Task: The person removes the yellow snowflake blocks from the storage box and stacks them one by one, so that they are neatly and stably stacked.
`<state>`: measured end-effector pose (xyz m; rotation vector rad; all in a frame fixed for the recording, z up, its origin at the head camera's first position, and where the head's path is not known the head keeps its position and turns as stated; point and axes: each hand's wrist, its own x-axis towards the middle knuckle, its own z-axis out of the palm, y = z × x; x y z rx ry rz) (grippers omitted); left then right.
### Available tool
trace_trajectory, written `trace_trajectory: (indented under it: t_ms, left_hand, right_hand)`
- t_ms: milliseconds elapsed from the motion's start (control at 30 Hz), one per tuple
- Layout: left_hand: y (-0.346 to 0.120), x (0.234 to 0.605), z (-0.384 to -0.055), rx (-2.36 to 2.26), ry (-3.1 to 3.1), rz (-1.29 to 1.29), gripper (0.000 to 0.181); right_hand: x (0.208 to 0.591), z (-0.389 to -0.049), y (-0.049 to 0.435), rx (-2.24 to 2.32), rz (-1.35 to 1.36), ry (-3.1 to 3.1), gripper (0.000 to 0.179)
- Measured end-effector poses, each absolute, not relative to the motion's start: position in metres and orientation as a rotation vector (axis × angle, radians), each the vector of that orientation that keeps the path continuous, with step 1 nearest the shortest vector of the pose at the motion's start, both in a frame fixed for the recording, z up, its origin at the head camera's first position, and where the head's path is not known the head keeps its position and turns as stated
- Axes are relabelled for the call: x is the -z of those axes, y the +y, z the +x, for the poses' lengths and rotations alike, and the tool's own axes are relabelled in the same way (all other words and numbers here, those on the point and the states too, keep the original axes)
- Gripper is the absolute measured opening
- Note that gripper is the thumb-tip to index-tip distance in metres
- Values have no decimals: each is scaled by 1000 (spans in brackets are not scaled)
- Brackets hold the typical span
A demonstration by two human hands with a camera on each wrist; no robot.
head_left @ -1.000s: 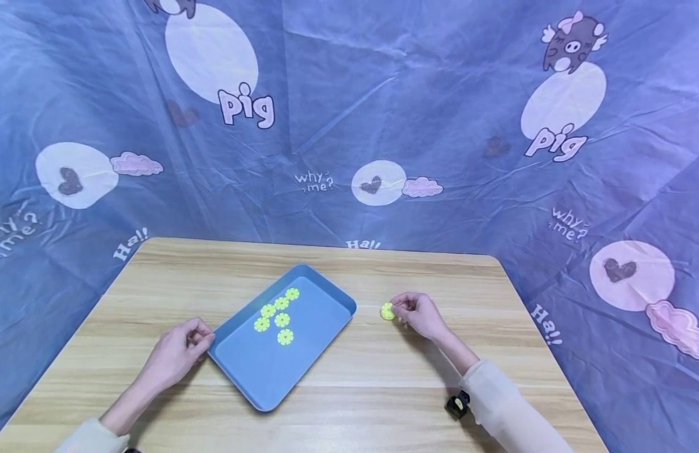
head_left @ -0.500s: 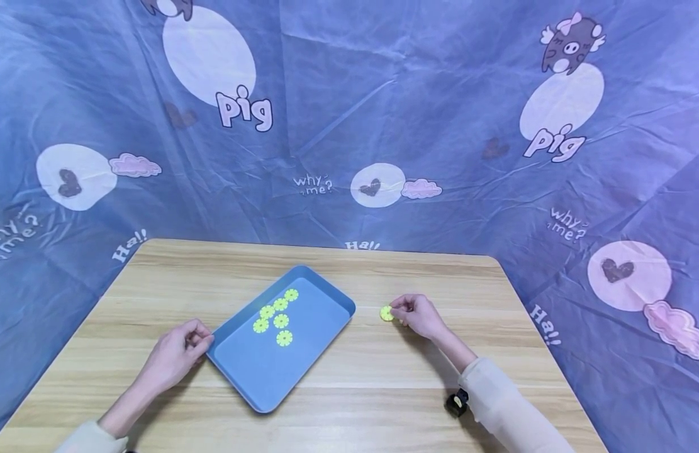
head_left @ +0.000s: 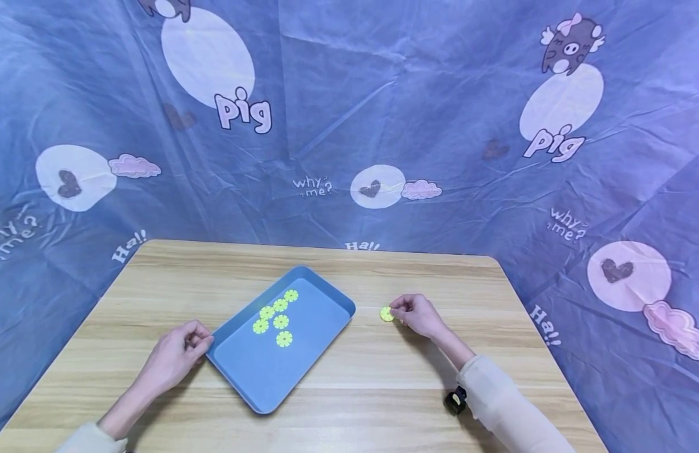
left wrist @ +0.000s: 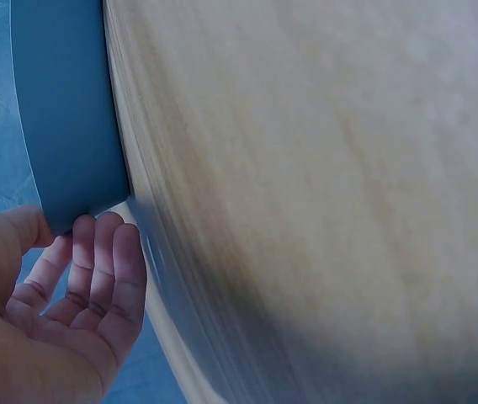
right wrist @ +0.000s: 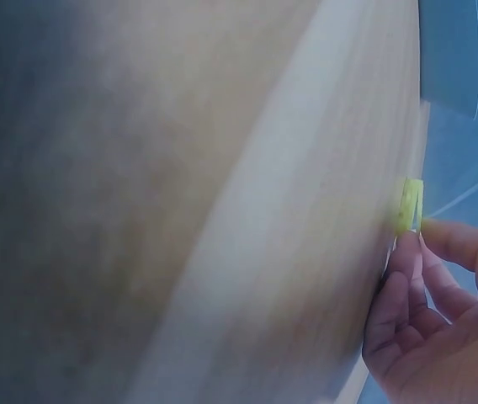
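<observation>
My left hand (head_left: 176, 354) pinches the left corner of a shallow blue tray (head_left: 270, 396); the left wrist view shows the thumb and fingertips at the tray wall (left wrist: 71, 126). Flat inside the tray lie several yellow-green notched discs (head_left: 284, 339), mostly along the far left side. To the right of the tray, my right hand (head_left: 423, 314) pinches a yellow-green notched disc (head_left: 386, 313) at the table surface. Up close in the right wrist view, the yellow piece (right wrist: 409, 204) appears as two layers with a narrow gap, held by thumb and fingertips; part is hidden by the fingers.
The wooden table (head_left: 383, 402) has its far edge against a blue printed cloth (head_left: 326, 126), which also hangs at both sides. A black wrist device (head_left: 455, 401) sits under the right sleeve.
Both hands stay nearly where they were, on the tray corner and the disc. The head view has shifted very slightly.
</observation>
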<state>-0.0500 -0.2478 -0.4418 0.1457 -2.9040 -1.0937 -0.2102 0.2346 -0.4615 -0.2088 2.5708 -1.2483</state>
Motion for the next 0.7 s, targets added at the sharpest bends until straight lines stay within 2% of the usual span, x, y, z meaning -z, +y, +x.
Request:
trace_trajectory:
  t_ms: [700]
  left_hand:
    - [-248, 445, -50, 1089, -2892, 125, 6]
  right_hand:
    - [463, -210, 231, 1203, -202, 2586, 13]
